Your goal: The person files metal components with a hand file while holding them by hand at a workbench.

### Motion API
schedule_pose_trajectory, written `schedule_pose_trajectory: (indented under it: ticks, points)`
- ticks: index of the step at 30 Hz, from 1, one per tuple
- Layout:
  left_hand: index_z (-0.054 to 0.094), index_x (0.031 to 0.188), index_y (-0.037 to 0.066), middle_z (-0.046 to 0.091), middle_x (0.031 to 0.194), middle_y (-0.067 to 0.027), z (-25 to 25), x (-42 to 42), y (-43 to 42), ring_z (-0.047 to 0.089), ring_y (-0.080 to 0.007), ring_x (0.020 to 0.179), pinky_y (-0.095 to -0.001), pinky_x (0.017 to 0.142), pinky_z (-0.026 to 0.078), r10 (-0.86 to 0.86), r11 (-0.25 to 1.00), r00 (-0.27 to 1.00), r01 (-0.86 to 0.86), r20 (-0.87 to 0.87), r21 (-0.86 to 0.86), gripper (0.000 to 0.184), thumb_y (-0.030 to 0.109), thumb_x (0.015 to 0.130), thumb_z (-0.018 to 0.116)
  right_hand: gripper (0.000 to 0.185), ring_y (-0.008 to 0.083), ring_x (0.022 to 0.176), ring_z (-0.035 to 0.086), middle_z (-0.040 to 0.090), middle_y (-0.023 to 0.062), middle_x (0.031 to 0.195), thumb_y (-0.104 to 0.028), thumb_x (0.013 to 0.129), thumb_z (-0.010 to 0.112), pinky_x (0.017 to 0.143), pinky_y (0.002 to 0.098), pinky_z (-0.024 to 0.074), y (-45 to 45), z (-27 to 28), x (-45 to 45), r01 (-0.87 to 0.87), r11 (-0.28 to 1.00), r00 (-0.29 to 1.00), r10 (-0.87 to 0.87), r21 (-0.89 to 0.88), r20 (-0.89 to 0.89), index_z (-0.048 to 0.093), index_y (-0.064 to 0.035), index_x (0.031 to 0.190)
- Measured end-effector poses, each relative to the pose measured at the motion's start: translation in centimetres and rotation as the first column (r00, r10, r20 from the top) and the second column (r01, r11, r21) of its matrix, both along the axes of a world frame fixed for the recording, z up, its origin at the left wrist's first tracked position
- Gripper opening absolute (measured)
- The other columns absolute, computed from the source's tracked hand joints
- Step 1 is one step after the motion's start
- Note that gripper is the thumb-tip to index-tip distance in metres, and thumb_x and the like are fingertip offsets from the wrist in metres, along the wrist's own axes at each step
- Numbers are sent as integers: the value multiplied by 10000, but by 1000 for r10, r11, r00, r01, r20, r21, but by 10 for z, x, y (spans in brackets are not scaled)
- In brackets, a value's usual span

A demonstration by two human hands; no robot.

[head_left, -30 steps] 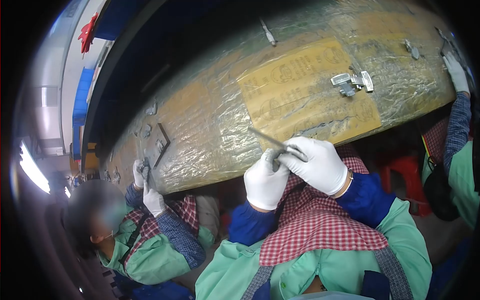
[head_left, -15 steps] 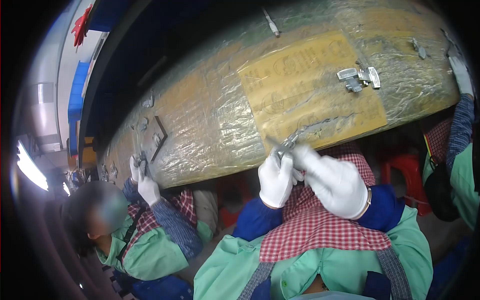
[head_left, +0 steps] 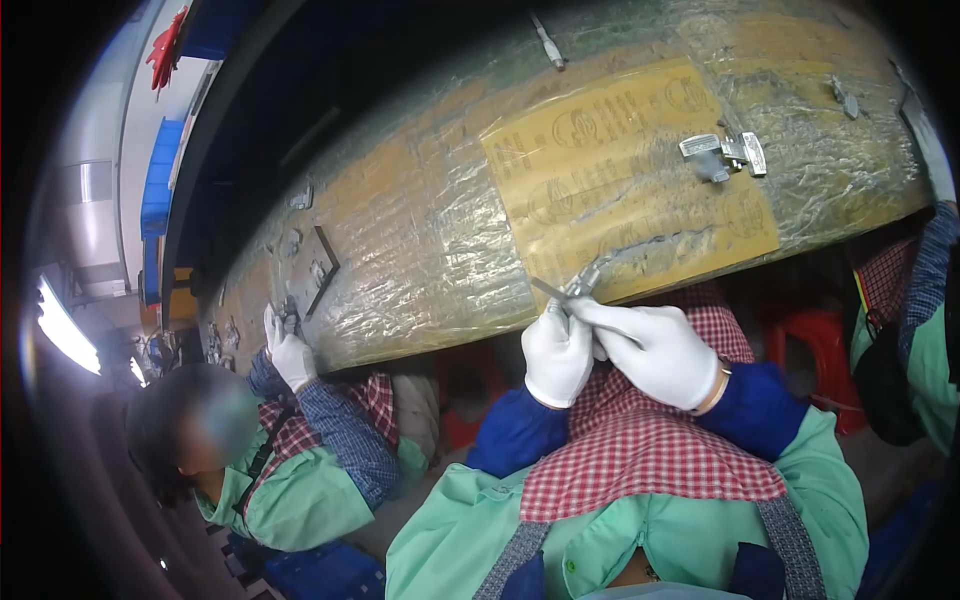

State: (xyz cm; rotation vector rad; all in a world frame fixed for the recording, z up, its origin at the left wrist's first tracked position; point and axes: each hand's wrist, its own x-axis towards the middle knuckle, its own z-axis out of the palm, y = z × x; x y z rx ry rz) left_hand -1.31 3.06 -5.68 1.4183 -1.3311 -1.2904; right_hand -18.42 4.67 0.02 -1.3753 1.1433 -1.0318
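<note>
My left hand (head_left: 558, 358), in a white glove, is closed around a small metal part (head_left: 584, 280) at the table's near edge. Close beside it, my right hand (head_left: 655, 348), also gloved, pinches a thin dark strip-like tool (head_left: 547, 289) whose free end points up and left across the part. The fingers of both hands nearly touch, and they hide most of the part. Beyond them lies a tan paper sheet (head_left: 640, 170) with dark smudges, and several metal pieces (head_left: 722, 156) rest on its right side.
A co-worker's gloved hands (head_left: 291, 358) are at a metal piece on the left, near a dark angled plate (head_left: 322, 272). Another person's sleeve (head_left: 930, 262) reaches in at the far right. A pen-like tool (head_left: 548, 44) lies at the back. A red stool (head_left: 818, 352) stands below the table.
Both hands have shifted slightly right and the metal part now shows at the table edge. My right hand, blurred by motion half a second ago, is now sharp. The left co-worker's hands have moved slightly.
</note>
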Motion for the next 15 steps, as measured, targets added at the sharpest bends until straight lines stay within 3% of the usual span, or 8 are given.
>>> schedule_pose_trajectory:
  ticks: [1, 2, 5, 6, 7, 10, 14, 15]
  points:
    - [659, 1138, -59, 749, 944, -113, -4, 0, -1, 727, -167, 811, -286, 721, 584, 0, 965, 999, 13, 50, -262, 133, 1, 1035, 599, 293, 319, 853, 770, 761, 194, 995, -92, 1013, 625, 751, 369, 623, -5, -12, 13, 74, 985, 997, -74, -157, 2, 715, -56, 1289]
    - [681, 1131, -52, 752, 993, -92, -4, 0, 4, 713, -176, 933, -311, 829, 573, 49, 995, 989, -61, -141, -83, 130, -3, 1013, 659, 291, 323, 836, 766, 760, 187, 971, -114, 1013, 629, 740, 377, 622, -10, -17, 21, 61, 979, 997, -67, -197, -25, 718, -65, 1286]
    - [680, 1120, -53, 749, 1019, -82, 5, -4, 3, 689, -146, 949, -302, 841, 563, 96, 993, 986, -103, -138, -48, 127, 2, 1005, 686, 305, 332, 754, 741, 743, 163, 864, -156, 1013, 632, 686, 399, 609, -10, -14, 22, 10, 966, 987, -51, -259, -152, 717, -89, 1298]
    - [661, 1124, -61, 740, 941, -97, -17, -3, 2, 703, -144, 805, -279, 707, 575, 95, 972, 989, -117, -116, -202, 120, 4, 1026, 639, 312, 329, 735, 734, 737, 159, 842, -152, 1012, 631, 671, 399, 604, -4, -10, 18, -7, 969, 981, -41, -247, -188, 714, -92, 1307]
    - [661, 1124, -61, 740, 941, -97, -4, -5, 0, 703, -144, 805, -279, 707, 575, 96, 972, 988, -118, -118, -201, 120, 4, 1026, 639, 323, 302, 720, 734, 738, 151, 835, -116, 999, 641, 658, 380, 598, 1, -5, 12, -14, 972, 980, -32, -233, -195, 709, -75, 1312]
    - [621, 1132, -82, 689, 766, -114, 31, -11, -2, 614, -136, 475, -251, 393, 467, 93, 985, 988, -74, -121, 157, 149, 15, 1056, 537, 383, 257, 742, 749, 749, 142, 855, 9, 959, 628, 674, 342, 601, 17, -3, -12, 28, 981, 973, -71, -190, -219, 694, -41, 1334]
    - [632, 1152, -74, 710, 807, -111, 29, -11, -2, 688, -173, 592, -265, 511, 541, 89, 965, 989, -57, -115, 257, 151, 4, 1047, 555, 382, 288, 777, 758, 765, 173, 953, -8, 968, 632, 718, 359, 612, 14, -7, -9, 40, 992, 992, -53, -121, -113, 691, -48, 1343]
    - [643, 1155, -66, 721, 849, -109, 7, -9, 1, 711, -185, 682, -276, 601, 565, 54, 998, 998, -53, 31, -42, 149, -1, 1042, 570, 369, 306, 788, 756, 763, 177, 959, -21, 972, 634, 722, 367, 612, 7, -8, 1, 62, 989, 994, -73, -136, -78, 695, -53, 1334]
